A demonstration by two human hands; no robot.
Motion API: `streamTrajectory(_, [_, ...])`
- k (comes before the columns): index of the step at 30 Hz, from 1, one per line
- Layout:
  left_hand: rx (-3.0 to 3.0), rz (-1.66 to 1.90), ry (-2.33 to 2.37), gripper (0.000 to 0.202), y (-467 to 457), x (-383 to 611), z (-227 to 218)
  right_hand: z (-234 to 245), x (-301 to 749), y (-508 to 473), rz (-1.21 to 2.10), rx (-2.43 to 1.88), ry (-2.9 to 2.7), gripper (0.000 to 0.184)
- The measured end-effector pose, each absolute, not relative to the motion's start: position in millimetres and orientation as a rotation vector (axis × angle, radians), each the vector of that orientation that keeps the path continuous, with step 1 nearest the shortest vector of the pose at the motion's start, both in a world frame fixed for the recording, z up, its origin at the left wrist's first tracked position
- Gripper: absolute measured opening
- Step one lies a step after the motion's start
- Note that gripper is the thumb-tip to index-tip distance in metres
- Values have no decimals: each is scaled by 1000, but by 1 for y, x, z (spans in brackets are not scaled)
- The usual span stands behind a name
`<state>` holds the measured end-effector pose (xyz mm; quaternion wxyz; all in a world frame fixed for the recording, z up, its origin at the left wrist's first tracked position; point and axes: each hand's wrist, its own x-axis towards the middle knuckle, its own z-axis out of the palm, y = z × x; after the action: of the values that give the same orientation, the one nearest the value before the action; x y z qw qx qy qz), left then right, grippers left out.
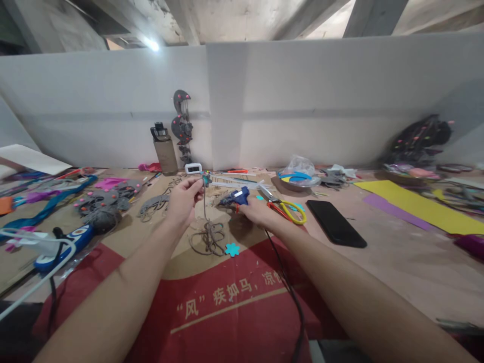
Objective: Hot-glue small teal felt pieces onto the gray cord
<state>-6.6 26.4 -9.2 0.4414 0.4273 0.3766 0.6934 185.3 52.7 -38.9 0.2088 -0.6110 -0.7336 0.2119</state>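
The left hand pinches the grey-brown cord, which trails into a near tangle on the cardboard; the right hand grips the blue glue gun. Gluing seems in hand, the next move calling for steady aim; scissors lie right, a phone farther right

Lamp: a small white glare at upper left, haloed, burnt out.
Ceiling: pale, with bright gaps between shadowed beams.
Wall panel: dull grey, softly lit, a broad shadow at far right.
Surface: moderate light; a dark, soft-edged shadow under the right hand.
Edges: stretched by wide-angle distortion, the forearms swelling toward the dimmer lower corners.
Sharpness: soft overall; small details near the left fingers blur together.
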Motion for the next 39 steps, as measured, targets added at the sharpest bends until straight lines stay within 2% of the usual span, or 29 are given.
streamTrajectory(4, [1240, 1691, 1009, 17, 24, -2, -12, -38, 187, 47, 118, -1758, -2205, 39])
streamTrajectory(6, [1353, 1704, 1095, 17, 21, -1, -12, -32, 189, 42, -60, -1686, -2107, 36])
streamTrajectory(7, [1425, 1715, 1155, 17, 19, 0, -12, -29, 189, 40, -48, -1601, -2042, 32])
streamTrajectory(9, [1595, 1729, 1294, 15, 12, 4, -9, -23, 184, 35, 181, -1355, -1899, 24])
streamTrajectory(12, [1820, 1773, 1414, 8, 2, 10, -4, -18, 168, 25, 827, -952, -1590, 22])
streamTrajectory(15, [1942, 1812, 1415, 6, -5, 15, -1, -16, 151, 13, 1352, -659, -1296, 34])
streamTrajectory(18, [1962, 1785, 1429, 9, -5, 16, -2, -16, 143, 5, 1552, -594, -1146, 45])
streamTrajectory(21, [1824, 1747, 1413, 11, -2, 16, -5, -17, 145, 6, 1496, -632, -1168, 42])
streamTrajectory(27, [1577, 1652, 1227, 17, 0, 21, -6, -24, 153, 17, 1157, -770, -1393, 15])
streamTrajectory(39, [1307, 1610, 1074, 19, 5, 21, -11, -18, 159, 17, 989, -900, -1510, 18])
